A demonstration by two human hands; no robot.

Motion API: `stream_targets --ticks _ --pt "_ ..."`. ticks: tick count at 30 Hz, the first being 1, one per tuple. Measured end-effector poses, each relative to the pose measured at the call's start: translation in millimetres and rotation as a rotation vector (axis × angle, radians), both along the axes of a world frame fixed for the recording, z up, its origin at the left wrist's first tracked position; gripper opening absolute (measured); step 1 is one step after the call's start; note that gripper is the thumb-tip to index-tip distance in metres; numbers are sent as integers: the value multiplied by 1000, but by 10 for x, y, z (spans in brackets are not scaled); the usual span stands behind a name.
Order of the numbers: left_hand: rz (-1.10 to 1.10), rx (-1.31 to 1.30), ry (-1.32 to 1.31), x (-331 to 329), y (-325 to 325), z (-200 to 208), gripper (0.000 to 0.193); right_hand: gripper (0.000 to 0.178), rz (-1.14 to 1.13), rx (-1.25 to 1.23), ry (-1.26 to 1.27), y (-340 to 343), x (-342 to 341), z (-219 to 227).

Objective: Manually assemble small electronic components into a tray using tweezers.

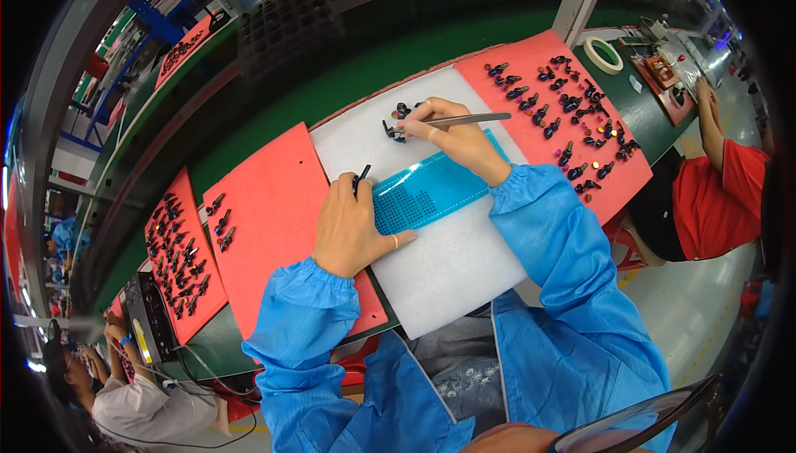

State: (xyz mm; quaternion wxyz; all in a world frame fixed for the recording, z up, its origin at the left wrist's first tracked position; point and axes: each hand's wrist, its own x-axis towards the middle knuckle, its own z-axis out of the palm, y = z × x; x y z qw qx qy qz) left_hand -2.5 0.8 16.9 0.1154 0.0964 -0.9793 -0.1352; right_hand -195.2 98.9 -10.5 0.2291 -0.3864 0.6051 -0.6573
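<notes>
- One small dark part [362, 176] sits pinched in the left hand [352, 225], at the near left corner of a teal perforated strip [431, 190]; the fingers are closed around it, thumb stretched out along the strip's lower edge.
- A pair of metal tweezers [464, 120] is clamped in the right hand [458, 140], thumb and forefinger pressed together on them, the tips pointing left at a little cluster of dark parts [400, 113] on the far edge of a white foam sheet [452, 266].
- The teal strip lies slantwise on that white sheet, between the two hands.
- Red mats flank the sheet: the right mat [531, 134] carries many scattered dark parts, the left mat [269, 221] only a few near its far corner, and a further mat [182, 258] is crowded with them.
- All lie on a green workbench [348, 80]; a roll of tape [604, 54] rests at its right end.
- A person in a red top [713, 196] works on the right, and another person [137, 407] sits low left.
</notes>
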Motion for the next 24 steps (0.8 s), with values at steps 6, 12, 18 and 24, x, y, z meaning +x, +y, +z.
stream_targets --ticks 6,12,18,24 --pt "-10 27 -53 44 4 22 67 11 -52 -64 -29 -45 25 -11" --pt "22 338 189 -44 -74 89 29 11 12 4 -136 15 -34 149" --pt "101 615 280 -157 -84 83 23 14 33 183 -34 -18 -12 218" --pt "159 881 424 -120 -187 -133 27 15 10 74 -239 19 95 156"
